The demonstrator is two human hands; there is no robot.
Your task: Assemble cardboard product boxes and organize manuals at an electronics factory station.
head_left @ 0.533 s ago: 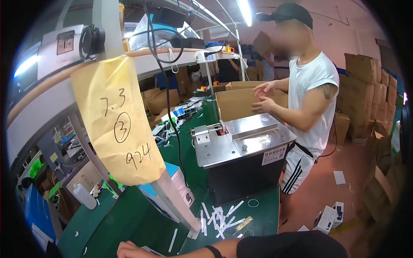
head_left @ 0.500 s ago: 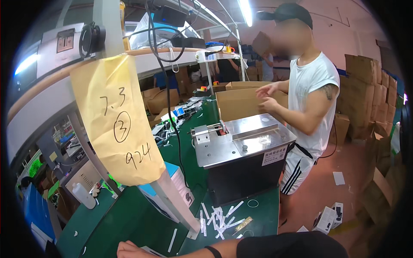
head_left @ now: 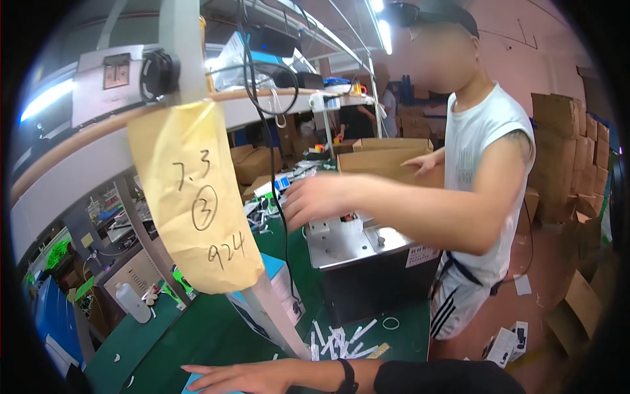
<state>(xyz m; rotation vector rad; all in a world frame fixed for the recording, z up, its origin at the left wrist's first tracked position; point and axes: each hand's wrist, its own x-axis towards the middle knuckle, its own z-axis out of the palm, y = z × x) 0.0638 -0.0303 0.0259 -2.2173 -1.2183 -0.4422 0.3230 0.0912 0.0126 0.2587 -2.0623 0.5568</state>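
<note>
My right hand (head_left: pixel 246 377) reaches in from the lower right, in a black sleeve with a black band at the wrist. Its fingers are stretched out over a light-blue flat surface (head_left: pixel 191 381) at the bottom edge, which looks like part of a box; most of it is hidden. My left hand is out of view. Beyond my forearm lies a heap of white paper strips (head_left: pixel 338 343) on the green table (head_left: pixel 403 328). A blue and white box (head_left: pixel 279 279) stands behind a slanting metal post (head_left: pixel 279 315).
A metal-topped machine (head_left: pixel 374 289) stands on the table. Across it a co-worker's blurred arm (head_left: pixel 407 207) reaches left. Yellow handwritten paper (head_left: pixel 197 197) hangs from the post, beside a dangling black cable (head_left: pixel 270 151). An open carton (head_left: pixel 377 159) and stacked cartons (head_left: pixel 558 157) are farther back.
The co-worker has stretched an arm leftward over the machine. My right hand has moved right and its fingers have straightened. The light-blue surface now shows under it. The view has shifted slightly.
</note>
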